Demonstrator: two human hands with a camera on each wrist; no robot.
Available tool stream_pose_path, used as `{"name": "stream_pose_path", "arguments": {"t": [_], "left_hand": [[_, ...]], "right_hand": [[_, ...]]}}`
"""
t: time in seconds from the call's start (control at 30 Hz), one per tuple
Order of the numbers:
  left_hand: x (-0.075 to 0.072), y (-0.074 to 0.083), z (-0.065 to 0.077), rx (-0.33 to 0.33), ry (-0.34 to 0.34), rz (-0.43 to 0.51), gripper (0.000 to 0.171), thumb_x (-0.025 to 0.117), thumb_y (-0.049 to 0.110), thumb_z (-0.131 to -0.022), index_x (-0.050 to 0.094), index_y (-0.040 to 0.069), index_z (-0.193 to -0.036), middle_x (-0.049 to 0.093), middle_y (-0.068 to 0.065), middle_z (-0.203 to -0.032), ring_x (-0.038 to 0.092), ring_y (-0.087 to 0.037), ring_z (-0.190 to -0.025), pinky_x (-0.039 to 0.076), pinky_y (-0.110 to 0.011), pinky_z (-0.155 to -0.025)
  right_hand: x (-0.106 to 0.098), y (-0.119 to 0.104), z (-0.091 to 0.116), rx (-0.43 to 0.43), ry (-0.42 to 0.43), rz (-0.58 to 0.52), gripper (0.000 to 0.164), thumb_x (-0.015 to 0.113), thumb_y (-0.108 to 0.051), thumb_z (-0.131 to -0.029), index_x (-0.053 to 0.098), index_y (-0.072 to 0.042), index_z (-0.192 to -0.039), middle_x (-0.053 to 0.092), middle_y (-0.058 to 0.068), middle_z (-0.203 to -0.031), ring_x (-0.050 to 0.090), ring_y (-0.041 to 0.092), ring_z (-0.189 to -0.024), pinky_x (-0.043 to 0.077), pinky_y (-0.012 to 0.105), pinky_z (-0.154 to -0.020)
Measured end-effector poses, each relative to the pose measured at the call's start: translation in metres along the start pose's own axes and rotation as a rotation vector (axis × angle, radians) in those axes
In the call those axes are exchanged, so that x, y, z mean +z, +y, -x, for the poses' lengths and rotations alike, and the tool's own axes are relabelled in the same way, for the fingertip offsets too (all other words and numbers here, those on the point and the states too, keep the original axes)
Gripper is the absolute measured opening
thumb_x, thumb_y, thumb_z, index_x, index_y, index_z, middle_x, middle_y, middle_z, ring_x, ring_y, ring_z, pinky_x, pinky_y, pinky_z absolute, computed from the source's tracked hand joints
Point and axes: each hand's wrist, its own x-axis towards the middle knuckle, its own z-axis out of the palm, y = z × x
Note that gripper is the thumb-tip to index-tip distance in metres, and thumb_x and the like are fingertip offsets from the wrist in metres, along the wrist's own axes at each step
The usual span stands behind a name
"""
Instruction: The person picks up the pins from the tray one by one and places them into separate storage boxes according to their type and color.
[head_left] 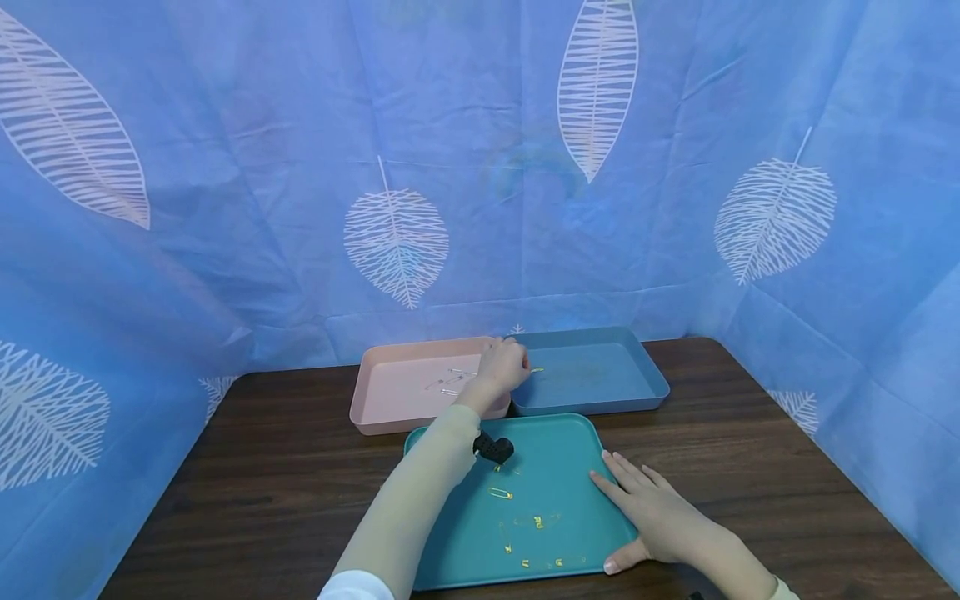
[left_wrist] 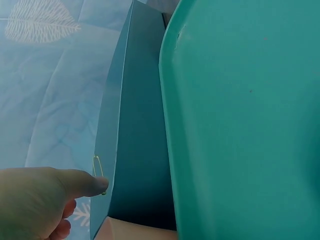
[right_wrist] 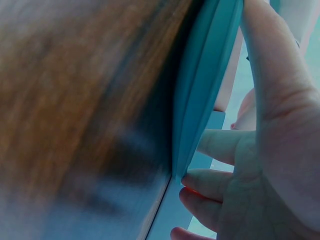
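Between thumb and fingers my left hand [head_left: 501, 365] pinches a gold safety pin [left_wrist: 98, 167]. That hand is at the near-left side of the blue tray [head_left: 592, 367], where the tray meets the pink one. Fingers spread, my right hand [head_left: 663, 512] rests on the right rim of the teal tray [head_left: 558, 458]; in the right wrist view its thumb and fingers lie along the rim. Several gold safety pins, one of them a pin [head_left: 500, 493] near the middle, lie scattered in the teal tray. My left forearm covers part of that tray's left side.
At the back left stands the pink tray [head_left: 382, 392] with several silver safety pins [head_left: 450, 392] in it, partly hidden by my left hand. All the trays stand on a dark wooden table [head_left: 285, 483]. A blue curtain [head_left: 300, 167] with white leaves hangs behind and at the sides.
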Motion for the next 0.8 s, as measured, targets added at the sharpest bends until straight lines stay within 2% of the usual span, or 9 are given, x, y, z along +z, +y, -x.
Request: {"name": "stream_pose_path", "arguments": {"t": [0.3, 0.8], "left_hand": [[0.0042, -0.0001, -0.0049, -0.016, -0.013, -0.007, 0.017, 0.063, 0.022, -0.094, 0.067, 0.023, -0.077, 0.059, 0.006, -0.086, 0.047, -0.016, -0.081, 0.037, -0.036, -0.087], [0.0024, -0.0033, -0.0005, 0.004, 0.02, -0.013, 0.011, 0.066, 0.027, -0.092, 0.071, 0.024, -0.083, 0.061, 0.006, -0.089, 0.049, -0.015, -0.085, 0.039, -0.035, -0.086]], "right_hand": [[0.0007, 0.0009, 0.0003, -0.014, 0.024, -0.004, 0.115, 0.069, -0.074, -0.064, 0.038, -0.002, -0.148, 0.023, 0.027, -0.158, 0.025, 0.049, -0.143, 0.025, 0.071, -0.105], [0.0006, 0.0002, 0.0006, -0.009, 0.017, 0.002, 0.115, 0.069, -0.074, -0.064, 0.038, -0.002, -0.148, 0.023, 0.027, -0.158, 0.025, 0.049, -0.143, 0.025, 0.071, -0.106]]}}
